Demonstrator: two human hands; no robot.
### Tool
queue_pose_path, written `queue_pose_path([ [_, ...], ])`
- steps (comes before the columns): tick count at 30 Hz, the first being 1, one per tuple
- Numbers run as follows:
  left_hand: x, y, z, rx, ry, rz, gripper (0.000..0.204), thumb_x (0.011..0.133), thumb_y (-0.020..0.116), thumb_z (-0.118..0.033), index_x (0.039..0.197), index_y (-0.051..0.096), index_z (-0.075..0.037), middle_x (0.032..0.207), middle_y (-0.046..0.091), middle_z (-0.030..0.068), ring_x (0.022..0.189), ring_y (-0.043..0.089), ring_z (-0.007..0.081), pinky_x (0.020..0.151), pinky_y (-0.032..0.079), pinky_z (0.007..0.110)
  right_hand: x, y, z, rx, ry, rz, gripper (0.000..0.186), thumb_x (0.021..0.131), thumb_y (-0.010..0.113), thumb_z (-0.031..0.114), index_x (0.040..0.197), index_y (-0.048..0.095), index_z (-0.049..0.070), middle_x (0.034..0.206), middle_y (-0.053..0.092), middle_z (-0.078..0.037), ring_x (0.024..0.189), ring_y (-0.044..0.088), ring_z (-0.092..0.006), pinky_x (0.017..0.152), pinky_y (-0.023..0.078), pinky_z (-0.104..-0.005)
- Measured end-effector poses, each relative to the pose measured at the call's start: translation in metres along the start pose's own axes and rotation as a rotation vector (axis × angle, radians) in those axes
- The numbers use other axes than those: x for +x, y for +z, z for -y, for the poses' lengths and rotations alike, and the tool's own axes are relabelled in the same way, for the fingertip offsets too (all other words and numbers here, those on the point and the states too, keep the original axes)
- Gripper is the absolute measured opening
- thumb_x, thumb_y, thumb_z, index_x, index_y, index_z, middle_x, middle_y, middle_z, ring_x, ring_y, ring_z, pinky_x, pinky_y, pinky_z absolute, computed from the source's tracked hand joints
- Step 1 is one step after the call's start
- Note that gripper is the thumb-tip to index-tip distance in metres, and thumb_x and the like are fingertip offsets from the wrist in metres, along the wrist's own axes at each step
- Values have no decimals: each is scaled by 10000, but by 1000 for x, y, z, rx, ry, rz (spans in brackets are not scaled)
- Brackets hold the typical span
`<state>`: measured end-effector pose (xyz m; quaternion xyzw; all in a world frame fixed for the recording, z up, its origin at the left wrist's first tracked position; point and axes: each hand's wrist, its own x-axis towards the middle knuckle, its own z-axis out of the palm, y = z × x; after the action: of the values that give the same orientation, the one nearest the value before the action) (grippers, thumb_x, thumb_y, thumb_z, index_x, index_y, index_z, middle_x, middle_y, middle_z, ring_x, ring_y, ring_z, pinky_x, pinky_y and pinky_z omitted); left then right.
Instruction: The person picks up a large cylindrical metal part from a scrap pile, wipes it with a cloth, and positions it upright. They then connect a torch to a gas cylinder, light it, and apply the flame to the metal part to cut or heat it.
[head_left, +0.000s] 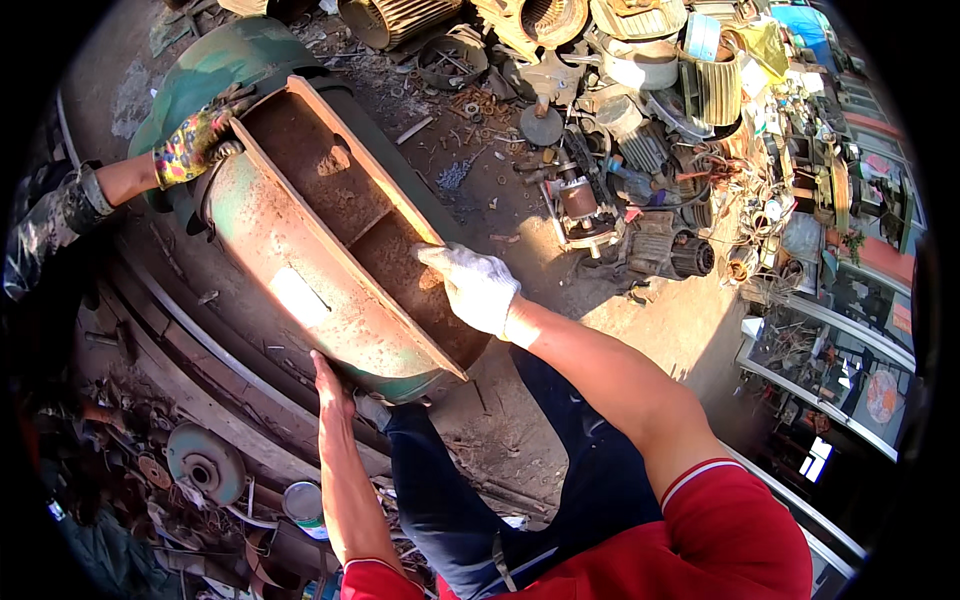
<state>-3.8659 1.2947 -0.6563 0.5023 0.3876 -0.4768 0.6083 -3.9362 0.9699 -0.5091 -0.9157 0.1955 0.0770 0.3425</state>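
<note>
In front of me is a large, curved metal fan housing [258, 215], green and heavily rusted, with a pale rectangular plate [300, 296] on its side. Its long rectangular opening faces up, split by a crossbar, with rust and dirt inside. My right hand [478, 290], in a white work glove, grips the opening's right rim near the lower end. Bare, my left hand [334, 388] holds the near lower side; part of its fingers is hidden by the housing. At the far left end, another person's hand [195, 145] in a flowered glove grasps the upper corner.
Dismantled motor parts [580, 195] and ribbed motor casings [655, 250] lie on the ground to the right. A heap of scrap runs along the back. Left of my legs are long metal rails [210, 345], a round metal disc [205, 463] and a paint can [304, 505].
</note>
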Motion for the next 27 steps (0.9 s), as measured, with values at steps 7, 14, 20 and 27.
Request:
queue_pose_path([
  [7,-21,45,0,70,15,-117,840,1009,392,-641,1553,281,-11,1610,318,140,1427,376,336,1156,332,479,17,-38,-55,33,-26,-29,378,956,490,81,1316,581,154,1202,662,-151,1050,659,-363,835,556,-456],
  [14,-35,90,3,152,31,-224,780,987,486,-630,1425,462,15,1377,558,158,1188,569,303,996,479,458,30,-75,-86,-23,-6,16,389,965,468,93,1328,581,180,1177,663,-143,1051,651,-354,855,549,-461],
  [20,-51,141,18,274,207,-99,701,999,564,-522,1333,535,93,1252,622,162,1107,574,224,949,470,362,38,-94,-143,-136,62,35,445,948,456,81,1355,557,232,1133,650,-190,1069,632,-393,895,525,-490],
  [27,-33,214,62,274,349,-327,783,891,710,-562,1172,598,161,1093,674,169,984,612,203,889,485,338,63,-102,-217,-15,109,74,433,911,627,223,1338,578,178,1264,603,-226,1189,575,-419,995,476,-475],
])
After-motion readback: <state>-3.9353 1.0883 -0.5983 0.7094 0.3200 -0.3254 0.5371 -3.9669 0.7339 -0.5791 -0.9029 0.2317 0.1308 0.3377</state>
